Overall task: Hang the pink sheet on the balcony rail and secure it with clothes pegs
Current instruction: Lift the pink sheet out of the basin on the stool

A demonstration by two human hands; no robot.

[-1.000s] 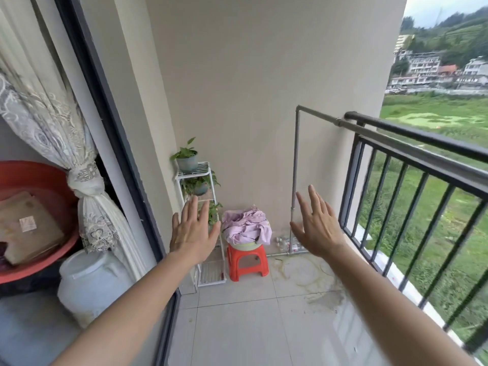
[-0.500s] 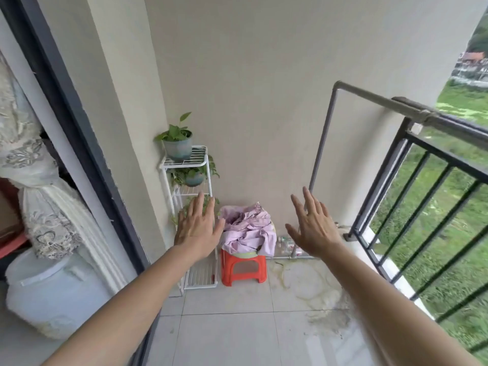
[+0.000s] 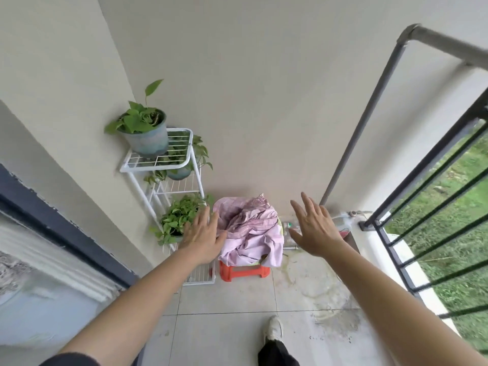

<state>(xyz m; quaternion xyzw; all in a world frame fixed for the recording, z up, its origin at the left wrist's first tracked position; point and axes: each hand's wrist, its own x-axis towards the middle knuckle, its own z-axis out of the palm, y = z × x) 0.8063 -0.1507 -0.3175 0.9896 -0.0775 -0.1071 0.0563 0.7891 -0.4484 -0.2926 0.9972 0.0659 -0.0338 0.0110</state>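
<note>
- While both arms reached forward over the tiled floor [image 3: 224, 299], the left hand [image 3: 202, 240] and the right hand [image 3: 314, 229] were spread flat, fingers released, grasping nothing.
- One pink sheet [image 3: 249, 232] lay crumpled in a heap between the two hands, just beyond the left fingers [image 3: 204, 216] and to the left of the right fingers [image 3: 303, 207]; whether the left fingertips touched it could not be told.
- The heap sat on one orange stool [image 3: 244, 272], with a pale green rim peeping out under the cloth.
- One white wire rack [image 3: 158, 159] stood past the left fingers, against the wall, carrying three potted plants: one on the top shelf [image 3: 144, 128], one on the middle shelf [image 3: 182, 165], and one low down [image 3: 178, 220], partly hidden by the left hand.
- One grey pipe rail [image 3: 364, 122] rose from the floor beyond the right fingers and bent across the top right corner.
- One dark balcony rail [image 3: 422, 175] with upright bars ran off to the right of the right hand, well apart from the sheet.
- One clear bottle [image 3: 287, 228] lay on the floor, just behind the right thumb.
- One foot in a white shoe [image 3: 273, 328] stood on the tiles, near the bottom edge.
- No pegs could be made out.
</note>
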